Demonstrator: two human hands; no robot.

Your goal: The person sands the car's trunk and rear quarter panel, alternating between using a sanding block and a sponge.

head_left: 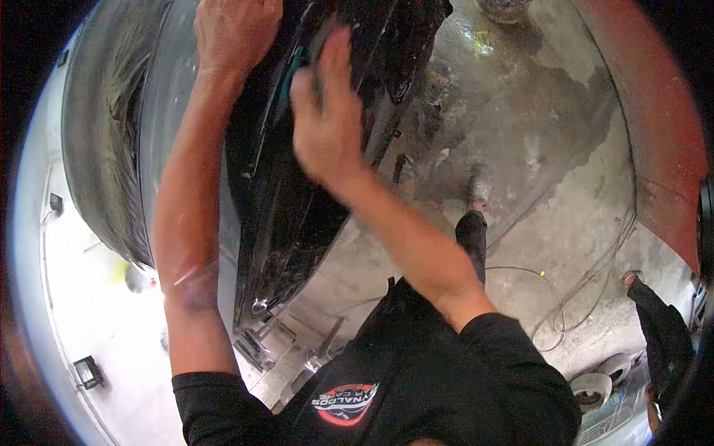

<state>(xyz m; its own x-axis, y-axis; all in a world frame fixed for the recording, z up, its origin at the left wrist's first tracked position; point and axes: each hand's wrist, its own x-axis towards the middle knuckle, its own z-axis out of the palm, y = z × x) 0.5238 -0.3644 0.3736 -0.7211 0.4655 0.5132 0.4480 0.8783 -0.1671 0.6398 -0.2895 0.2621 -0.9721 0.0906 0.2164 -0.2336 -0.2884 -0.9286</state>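
A long black car panel (pixel 286 201), glossy and streaked, runs from the top of the view down beside my arms. My left hand (pixel 238 33) is at the top, bent over the panel's edge by the grey bodywork (pixel 175 82); its fingers are hidden or cut off by the frame. Over the black panel, my right hand (pixel 327 126) reaches up with fingers stretched and thumb apart, slightly smeared by motion, with nothing visible in it. A thin teal strip (pixel 288 78) shows just left of that thumb.
Wet patches darken the concrete floor (pixel 550 149). A hose (pixel 561 316) loops across it at the right. A round container (pixel 506 9) stands at the top. A reddish surface (pixel 654 111) borders the right side. Another person's dark-clothed leg (pixel 662 320) is at lower right. A work lamp (pixel 89 372) sits lower left.
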